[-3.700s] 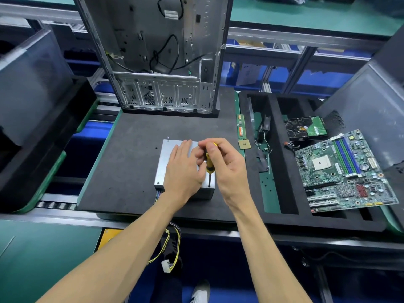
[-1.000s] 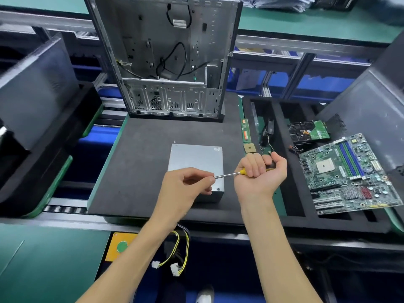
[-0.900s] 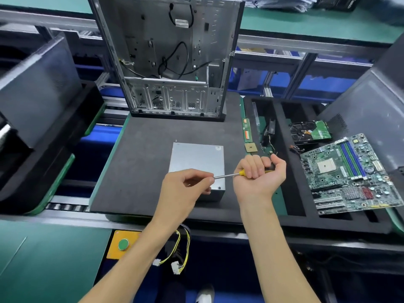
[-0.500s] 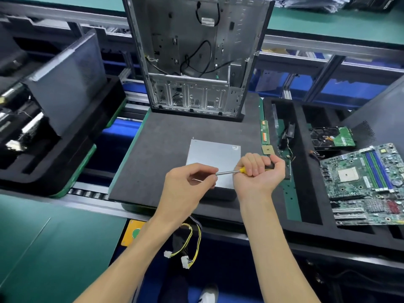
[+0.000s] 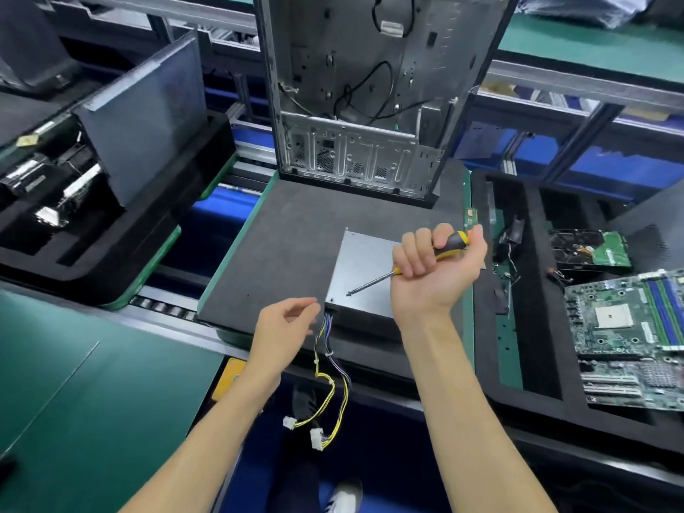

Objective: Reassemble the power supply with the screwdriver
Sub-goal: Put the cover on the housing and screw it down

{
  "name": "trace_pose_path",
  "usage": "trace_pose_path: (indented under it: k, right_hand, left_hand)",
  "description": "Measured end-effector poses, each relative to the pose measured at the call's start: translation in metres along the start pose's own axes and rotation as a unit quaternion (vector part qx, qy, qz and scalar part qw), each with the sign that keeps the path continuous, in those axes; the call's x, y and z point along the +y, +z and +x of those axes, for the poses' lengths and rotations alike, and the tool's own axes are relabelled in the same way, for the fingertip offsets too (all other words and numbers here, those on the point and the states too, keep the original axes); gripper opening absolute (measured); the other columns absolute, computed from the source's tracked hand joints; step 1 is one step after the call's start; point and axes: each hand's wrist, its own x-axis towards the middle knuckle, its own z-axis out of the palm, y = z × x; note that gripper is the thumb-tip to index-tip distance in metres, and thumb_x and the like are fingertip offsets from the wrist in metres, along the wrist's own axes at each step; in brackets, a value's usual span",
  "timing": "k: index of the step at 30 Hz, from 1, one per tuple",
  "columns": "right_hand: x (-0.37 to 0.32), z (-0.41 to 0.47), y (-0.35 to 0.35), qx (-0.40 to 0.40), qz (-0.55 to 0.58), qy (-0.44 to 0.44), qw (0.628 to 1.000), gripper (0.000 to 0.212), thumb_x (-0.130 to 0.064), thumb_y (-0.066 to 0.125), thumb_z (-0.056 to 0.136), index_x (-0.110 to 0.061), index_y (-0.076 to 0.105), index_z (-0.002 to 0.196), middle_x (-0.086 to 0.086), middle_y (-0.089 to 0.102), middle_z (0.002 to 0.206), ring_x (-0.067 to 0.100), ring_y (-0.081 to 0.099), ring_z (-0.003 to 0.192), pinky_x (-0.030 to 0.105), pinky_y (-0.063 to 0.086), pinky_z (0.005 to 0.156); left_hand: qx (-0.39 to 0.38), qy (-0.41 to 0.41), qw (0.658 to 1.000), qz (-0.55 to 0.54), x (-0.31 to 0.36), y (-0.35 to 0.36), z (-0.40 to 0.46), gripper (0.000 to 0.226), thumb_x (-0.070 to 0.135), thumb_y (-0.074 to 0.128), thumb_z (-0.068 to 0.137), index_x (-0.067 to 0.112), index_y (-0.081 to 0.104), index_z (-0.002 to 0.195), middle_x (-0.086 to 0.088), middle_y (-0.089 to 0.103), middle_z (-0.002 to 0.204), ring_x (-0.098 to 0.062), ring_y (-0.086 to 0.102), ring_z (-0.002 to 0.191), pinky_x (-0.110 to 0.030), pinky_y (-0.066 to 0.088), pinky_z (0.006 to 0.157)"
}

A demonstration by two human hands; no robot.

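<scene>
Head | right hand (image 5: 436,275) grips screwdriver (image 5: 407,266) — tip down-left (shaft slanted) | left hand (image 5: 285,323) loosely curled, holding nothing

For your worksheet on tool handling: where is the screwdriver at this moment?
In the head view, right of centre: the right hand grips the screwdriver above the power supply, tip pointing down-left.

**One head-worn view, looking forward and down**

A single wide-angle camera sits close above the dark grey foam work mat (image 5: 296,253), facing an upright open grey metal computer case (image 5: 370,105). Edges bend and blur, perhaps from lens distortion.
</scene>
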Motion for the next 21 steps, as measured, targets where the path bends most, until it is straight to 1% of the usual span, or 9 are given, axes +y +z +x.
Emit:
trace_pose_path:
  k: [1, 2, 4, 5, 8, 10, 13, 19, 21]
  right_hand:
    - [0.005, 0.0, 0.002, -0.017, -0.021, -0.001, 1.0, 0.047, -0.044, 0.035, 0.102, -0.016, 0.034, 0.065, -0.003, 0.015, 0.051, 0.014, 0.011, 0.044, 0.024, 0.012, 0.039]
    - [0.009, 0.001, 0.004, -0.036, -0.041, -0.002, 0.999, 0.046, -0.043, 0.035, 0.102, -0.016, 0.034, 0.065, -0.002, 0.014, 0.051, 0.014, 0.011, 0.044, 0.023, 0.012, 0.039]
    - [0.018, 0.001, 0.006, -0.073, -0.085, -0.003, 0.994, 0.045, -0.042, 0.036, 0.1, -0.016, 0.034, 0.063, -0.003, 0.015, 0.051, 0.013, 0.011, 0.044, 0.023, 0.011, 0.04]
    - [0.022, 0.001, 0.008, -0.09, -0.105, -0.002, 0.99, 0.045, -0.042, 0.036, 0.099, -0.016, 0.036, 0.062, -0.003, 0.017, 0.05, 0.013, 0.011, 0.044, 0.022, 0.011, 0.04]
    - [0.031, 0.003, 0.009, -0.133, -0.154, 0.002, 0.979, 0.046, -0.043, 0.036, 0.098, -0.017, 0.038, 0.06, -0.004, 0.02, 0.048, 0.013, 0.012, 0.043, 0.022, 0.012, 0.04]
    - [0.036, 0.004, 0.009, -0.154, -0.176, 0.005, 0.972, 0.046, -0.043, 0.036, 0.099, -0.017, 0.038, 0.06, -0.003, 0.019, 0.048, 0.013, 0.012, 0.042, 0.023, 0.012, 0.041]
    - [0.042, 0.005, 0.009, -0.168, -0.196, 0.013, 0.966, 0.045, -0.043, 0.038, 0.097, -0.017, 0.038, 0.061, -0.003, 0.018, 0.048, 0.013, 0.013, 0.043, 0.025, 0.012, 0.042]
    - [0.045, 0.007, 0.008, -0.161, -0.194, 0.018, 0.967, 0.045, -0.04, 0.037, 0.099, -0.017, 0.039, 0.06, -0.003, 0.019, 0.047, 0.013, 0.013, 0.043, 0.024, 0.013, 0.042]
    - [0.044, 0.008, 0.008, -0.16, -0.188, 0.018, 0.969, 0.045, -0.04, 0.037, 0.098, -0.017, 0.039, 0.06, -0.003, 0.019, 0.047, 0.012, 0.013, 0.042, 0.023, 0.013, 0.042]
  left_hand:
    - [0.0, -0.007, 1.0, -0.013, -0.002, 0.003, 0.001, 0.013, 0.021, 0.067, 0.096, 0.019, 0.077, 0.104, 0.004, 0.078, 0.089, -0.005, 0.073, 0.083, -0.013, 0.055, 0.066]
    - [0.0, -0.013, 1.0, -0.022, -0.003, 0.006, 0.002, 0.012, 0.021, 0.068, 0.096, 0.018, 0.078, 0.102, 0.005, 0.079, 0.085, -0.006, 0.074, 0.084, -0.015, 0.056, 0.068]
    - [0.006, -0.023, 0.999, -0.03, -0.004, 0.01, 0.005, 0.012, 0.024, 0.069, 0.095, 0.019, 0.08, 0.096, 0.006, 0.079, 0.082, -0.01, 0.075, 0.084, -0.023, 0.059, 0.077]
    - [0.01, -0.025, 0.999, -0.032, -0.004, 0.011, 0.006, 0.012, 0.027, 0.07, 0.094, 0.019, 0.08, 0.094, 0.005, 0.078, 0.081, -0.01, 0.075, 0.082, -0.026, 0.059, 0.079]
    - [0.017, -0.02, 0.999, -0.035, -0.003, 0.013, 0.008, 0.015, 0.032, 0.073, 0.091, 0.021, 0.08, 0.084, 0.006, 0.078, 0.078, -0.008, 0.074, 0.077, -0.021, 0.059, 0.074]
    - [0.019, -0.019, 0.999, -0.03, -0.001, 0.013, 0.009, 0.014, 0.032, 0.074, 0.09, 0.022, 0.08, 0.083, 0.006, 0.077, 0.078, -0.008, 0.074, 0.077, -0.019, 0.058, 0.071]
    - [0.016, -0.022, 0.999, -0.025, 0.0, 0.013, 0.01, 0.014, 0.032, 0.074, 0.09, 0.021, 0.081, 0.084, 0.006, 0.078, 0.079, -0.007, 0.074, 0.078, -0.021, 0.059, 0.074]
    - [0.007, -0.027, 0.999, -0.021, 0.001, 0.011, 0.011, 0.014, 0.033, 0.074, 0.09, 0.022, 0.081, 0.085, 0.007, 0.078, 0.078, -0.007, 0.074, 0.078, -0.018, 0.057, 0.07]
    - [0.002, -0.028, 0.999, -0.015, 0.001, 0.01, 0.011, 0.014, 0.033, 0.074, 0.09, 0.023, 0.08, 0.085, 0.007, 0.078, 0.079, -0.008, 0.074, 0.08, -0.022, 0.059, 0.073]
